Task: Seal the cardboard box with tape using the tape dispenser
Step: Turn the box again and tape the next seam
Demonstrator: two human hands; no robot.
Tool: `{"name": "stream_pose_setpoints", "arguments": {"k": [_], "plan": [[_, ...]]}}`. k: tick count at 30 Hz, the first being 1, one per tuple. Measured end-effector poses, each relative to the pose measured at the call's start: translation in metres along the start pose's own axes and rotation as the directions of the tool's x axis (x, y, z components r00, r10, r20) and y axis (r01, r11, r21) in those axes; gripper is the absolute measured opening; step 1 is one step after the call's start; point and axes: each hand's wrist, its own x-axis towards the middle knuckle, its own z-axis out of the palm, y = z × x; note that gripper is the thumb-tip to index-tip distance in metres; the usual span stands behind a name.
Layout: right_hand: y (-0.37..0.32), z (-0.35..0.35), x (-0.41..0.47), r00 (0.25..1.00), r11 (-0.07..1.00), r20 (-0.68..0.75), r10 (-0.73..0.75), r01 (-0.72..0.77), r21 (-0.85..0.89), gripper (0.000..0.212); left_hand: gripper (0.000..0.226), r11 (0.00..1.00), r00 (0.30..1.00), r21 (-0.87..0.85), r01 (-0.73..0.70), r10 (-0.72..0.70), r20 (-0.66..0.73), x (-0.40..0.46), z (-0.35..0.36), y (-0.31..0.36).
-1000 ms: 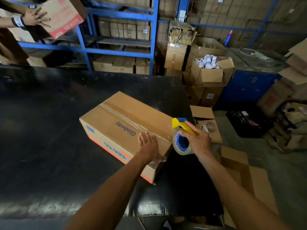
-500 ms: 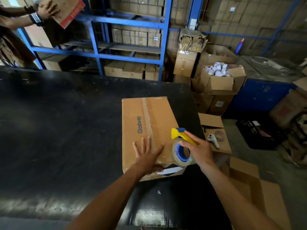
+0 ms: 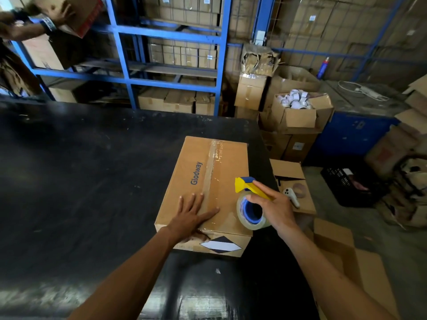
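The brown cardboard box [image 3: 208, 192] lies on the black table [image 3: 80, 181], taped seam running near to far, our left hand [image 3: 194, 213] flat on it, our right hand [image 3: 275, 209] clamping the yellow-and-blue tape dispenser [image 3: 250, 202] over its near right corner.

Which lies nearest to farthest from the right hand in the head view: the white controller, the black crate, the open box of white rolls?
From the right hand, holding the tape dispenser:
1. White controller, just right of it, on floor cardboard.
2. Black crate, farther right, on the floor.
3. Open box of white rolls, far behind.
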Motion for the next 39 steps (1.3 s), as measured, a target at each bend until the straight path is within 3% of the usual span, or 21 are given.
{"name": "stream_pose_setpoints", "arguments": {"k": [11,13,14,15,16,18,20,22,25,29,31,34,39], "plan": [[-0.003,0.014,-0.023,0.993,0.997,0.102,-0.066,0.070,-0.039,0.047,0.100,0.983,0.996,-0.162,0.084,-0.084,0.005,0.008,-0.009,0.028],[-0.001,0.010,-0.030,0.977,0.984,0.179,-0.115,0.137,-0.110,0.049,0.093,0.933,0.994,-0.347,0.099,-0.076,0.078,0.009,-0.020,0.023],[0.002,0.007,-0.034,0.964,0.970,0.220,-0.147,0.185,-0.161,0.049,0.082,0.815,0.990,-0.566,0.126,-0.070,0.121,0.008,-0.029,0.020],[0.003,0.003,-0.039,0.948,0.944,0.258,-0.186,0.245,-0.221,0.048,0.067,0.573,0.986,-0.803,0.164,-0.080,0.145,0.003,-0.041,0.019],[0.005,-0.001,-0.044,0.929,0.905,0.288,-0.232,0.315,-0.287,0.046,0.049,0.257,0.983,-0.951,0.174,-0.105,0.152,-0.003,-0.053,0.019],[0.006,-0.006,-0.053,0.872,0.796,0.336,-0.357,0.472,-0.379,0.046,0.032,-0.248,0.962,-0.950,0.190,-0.146,0.231,-0.019,-0.074,0.021],[0.004,-0.008,-0.063,0.778,0.681,0.364,-0.512,0.626,-0.379,0.048,0.046,-0.512,0.934,-0.826,0.238,-0.111,0.339,-0.031,-0.084,0.018],[-0.001,-0.007,-0.072,0.671,0.561,0.349,-0.655,0.740,-0.371,0.049,0.056,-0.620,0.914,-0.731,0.286,-0.052,0.402,-0.041,-0.089,0.013],[-0.006,-0.005,-0.079,0.546,0.400,0.367,-0.753,0.823,-0.403,0.051,0.062,-0.675,0.915,-0.672,0.303,0.008,0.404,-0.055,-0.094,0.008],[0.006,0.005,-0.076,0.546,0.201,0.578,-0.607,0.809,-0.553,0.054,0.060,-0.664,0.923,-0.693,0.282,-0.009,0.385,-0.065,-0.097,0.019],[0.011,0.010,-0.078,0.570,0.239,0.558,-0.603,0.797,-0.555,0.057,0.054,-0.653,0.909,-0.702,0.285,-0.048,0.414,-0.069,-0.093,0.022],[0.014,0.012,-0.082,0.536,0.285,0.527,-0.659,0.827,-0.484,0.061,0.033,-0.705,0.911,-0.662,0.254,-0.056,0.409,-0.078,-0.088,0.019],[0.014,0.019,-0.087,0.542,0.436,0.403,-0.737,0.837,-0.329,0.052,0.014,-0.698,0.917,-0.670,0.253,-0.047,0.395,-0.082,-0.088,0.019]]}}
